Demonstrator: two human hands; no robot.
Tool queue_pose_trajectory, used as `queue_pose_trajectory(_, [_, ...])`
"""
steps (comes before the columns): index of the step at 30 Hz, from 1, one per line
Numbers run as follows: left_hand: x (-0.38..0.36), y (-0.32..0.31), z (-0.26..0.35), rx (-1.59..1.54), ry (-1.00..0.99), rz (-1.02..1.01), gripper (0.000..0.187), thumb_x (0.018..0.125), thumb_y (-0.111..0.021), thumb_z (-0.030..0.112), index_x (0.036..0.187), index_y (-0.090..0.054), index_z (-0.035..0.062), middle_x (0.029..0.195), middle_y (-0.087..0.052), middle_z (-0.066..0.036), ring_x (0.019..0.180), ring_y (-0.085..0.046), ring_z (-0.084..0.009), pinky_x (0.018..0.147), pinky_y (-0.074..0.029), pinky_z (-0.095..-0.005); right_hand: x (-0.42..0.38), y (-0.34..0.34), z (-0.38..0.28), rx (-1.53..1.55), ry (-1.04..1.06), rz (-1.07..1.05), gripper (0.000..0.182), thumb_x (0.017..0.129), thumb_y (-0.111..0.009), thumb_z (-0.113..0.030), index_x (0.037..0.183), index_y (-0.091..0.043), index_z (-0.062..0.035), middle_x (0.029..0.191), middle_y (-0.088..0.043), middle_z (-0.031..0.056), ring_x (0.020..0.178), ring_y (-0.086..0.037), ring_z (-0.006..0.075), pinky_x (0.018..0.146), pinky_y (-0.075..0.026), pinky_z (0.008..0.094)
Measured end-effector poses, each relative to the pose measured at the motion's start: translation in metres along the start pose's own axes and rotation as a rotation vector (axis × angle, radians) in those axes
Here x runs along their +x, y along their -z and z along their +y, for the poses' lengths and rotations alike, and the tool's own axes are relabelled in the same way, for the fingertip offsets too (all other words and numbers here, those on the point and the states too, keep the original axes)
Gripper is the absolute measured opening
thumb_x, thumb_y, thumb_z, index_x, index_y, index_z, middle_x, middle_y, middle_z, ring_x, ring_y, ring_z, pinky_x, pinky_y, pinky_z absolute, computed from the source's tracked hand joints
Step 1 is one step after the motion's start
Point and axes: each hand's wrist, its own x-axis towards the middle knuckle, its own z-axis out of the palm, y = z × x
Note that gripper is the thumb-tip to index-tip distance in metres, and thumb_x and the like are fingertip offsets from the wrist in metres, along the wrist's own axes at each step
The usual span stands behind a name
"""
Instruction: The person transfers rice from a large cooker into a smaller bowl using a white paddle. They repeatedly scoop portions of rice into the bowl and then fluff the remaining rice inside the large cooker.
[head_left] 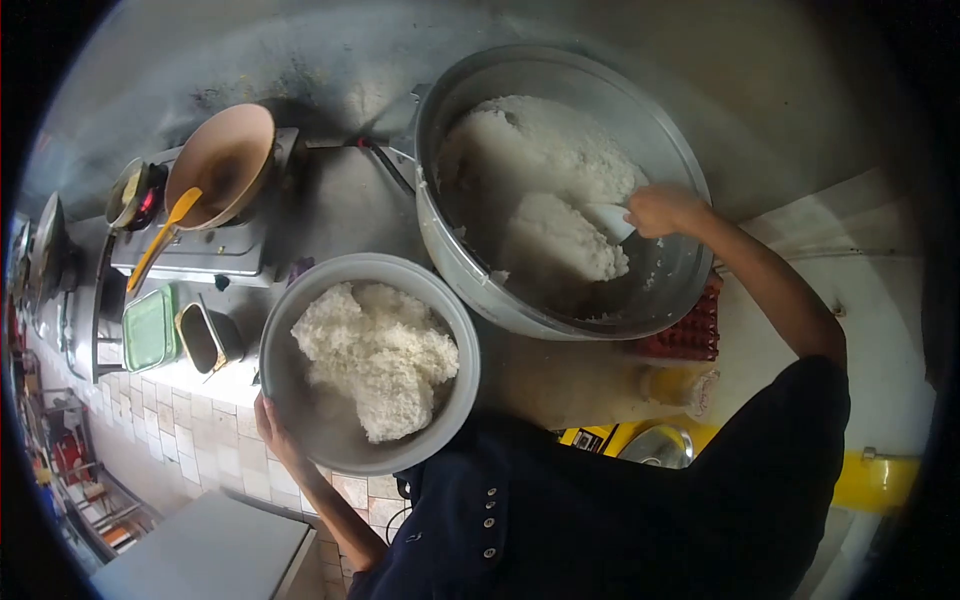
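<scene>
My right grip point(665, 212) wraps handle of white paddle point(611, 220), blade against rice clump point(562, 238) in large pot point(446, 240); close hold likely gives leverage. My left grip point(274, 428) holds side of smaller bowl point(332, 436), seemingly bracing it near my body. Bowl, with rice heap point(385, 365) inside, sits just beside pot, probably keeping reach short.

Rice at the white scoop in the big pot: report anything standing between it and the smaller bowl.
The wall of the big pot stands between this rice and the smaller bowl, then the bowl's own rim. Nothing else visible is in the way.
</scene>
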Motion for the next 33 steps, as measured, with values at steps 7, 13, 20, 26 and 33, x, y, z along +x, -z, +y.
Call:
queue_pose_trajectory(7, [0.000,0.002,-0.005,0.020,0.130,0.039,0.038,0.101,-0.042,0.030,0.118,-0.056,-0.0001,0.104,-0.060,-0.009,0.094,-0.055,-0.0173,0.084,-0.044,-0.0309,0.028,-0.009,0.012,0.315,0.153,-0.083,0.040,0.095,-0.047,-0.029,0.079,-0.059,0.0054,0.069,-0.058,0.0232,0.065,-0.057,0.0379,0.064,-0.042,0.0496])
queue_pose_trajectory(13, [0.001,0.002,-0.009,-0.015,0.171,0.046,0.038,0.102,-0.039,0.029,0.120,-0.054,-0.0014,0.108,-0.058,-0.009,0.100,-0.053,-0.0192,0.089,-0.041,-0.0323,0.063,-0.020,-0.001,0.516,0.270,-0.133,0.042,0.097,-0.045,-0.029,0.077,-0.056,0.0060,0.062,-0.051,0.0210,0.058,-0.050,0.0325,0.061,-0.040,0.0452])
queue_pose_trajectory(20, [-0.001,0.000,-0.005,0.100,0.187,0.074,0.042,0.102,-0.039,0.031,0.123,-0.052,-0.0031,0.114,-0.057,-0.011,0.106,-0.052,-0.0204,0.094,-0.039,-0.0332,0.039,-0.025,-0.010,0.631,0.185,-0.010,0.040,0.096,-0.046,-0.032,0.083,-0.060,0.0033,0.078,-0.060,0.0244,0.078,-0.059,0.0418,0.071,-0.044,0.0476])
queue_pose_trajectory(26, [-0.003,0.003,-0.006,0.196,0.227,0.133,0.045,0.101,-0.040,0.033,0.125,-0.050,-0.0037,0.115,-0.056,-0.013,0.108,-0.051,-0.0228,0.096,-0.038,-0.0353,0.006,-0.026,0.034,0.272,-0.008,-0.345,0.041,0.096,-0.044,-0.029,0.087,-0.063,0.0054,0.084,-0.065,0.0241,0.079,-0.064,0.0387,0.074,-0.048,0.0455])
queue_pose_trajectory(33, [-0.001,0.007,-0.011,0.114,0.186,0.043,0.045,0.101,-0.041,0.033,0.124,-0.051,-0.0037,0.115,-0.055,-0.013,0.107,-0.051,-0.0227,0.094,-0.039,-0.0358,0.030,-0.064,0.027,0.623,0.043,-0.453,0.045,0.098,-0.042,-0.037,0.086,-0.059,0.0026,0.072,-0.059,0.0181,0.068,-0.057,0.0324,0.068,-0.044,0.0441])
